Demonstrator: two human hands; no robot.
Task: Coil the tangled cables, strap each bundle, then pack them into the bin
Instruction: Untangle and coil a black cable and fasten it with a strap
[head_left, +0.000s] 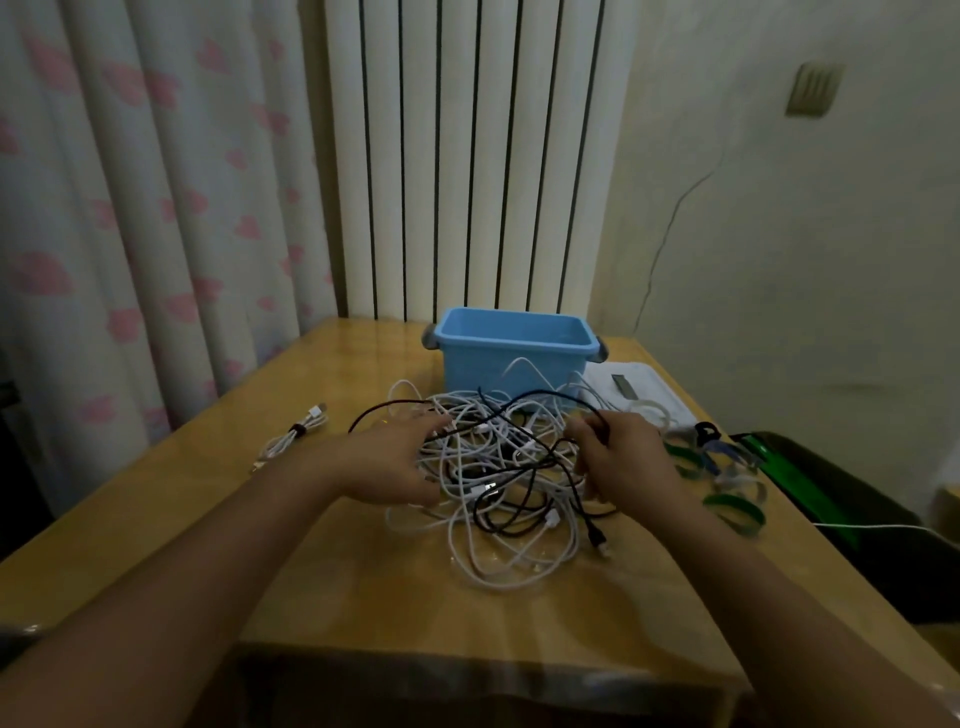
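1. Glossy yellow-brown wooden table (218, 499) in view; a loose tangle of white and black charging cables (498, 483) lies at its middle, between the two hands.
2. Left hand (387, 462): palm down on the left edge of the tangle; fingers spread and reaching into the white strands; whether any strand is actually gripped, cannot tell.
3. Right hand (626, 454): at the right edge of the tangle; fingers curled, pinching a thin black cable (545, 397) that arcs up and left over the pile.
4. Light blue rectangular plastic bin with grey handles (511, 345) stands upright on the far side of the table, just beyond the tangle; a white loop rises in front of its near wall; nothing visible inside from this angle.
5. One white cable bundle, coiled and cinched with a dark strap (293, 434), lies apart on the table at left, well clear of the tangle.
6. Green and blue hook-and-loop straps (727, 483) lie scattered near the right edge of the table, just right of the right hand.
7. White folded cloth (639, 387) sits right of the bin; a small dark flat object rests on it, too blurred to identify.
8. Background: white ribbed radiator (467, 156) behind the bin; pale curtain with pink shapes (130, 208) at far left.
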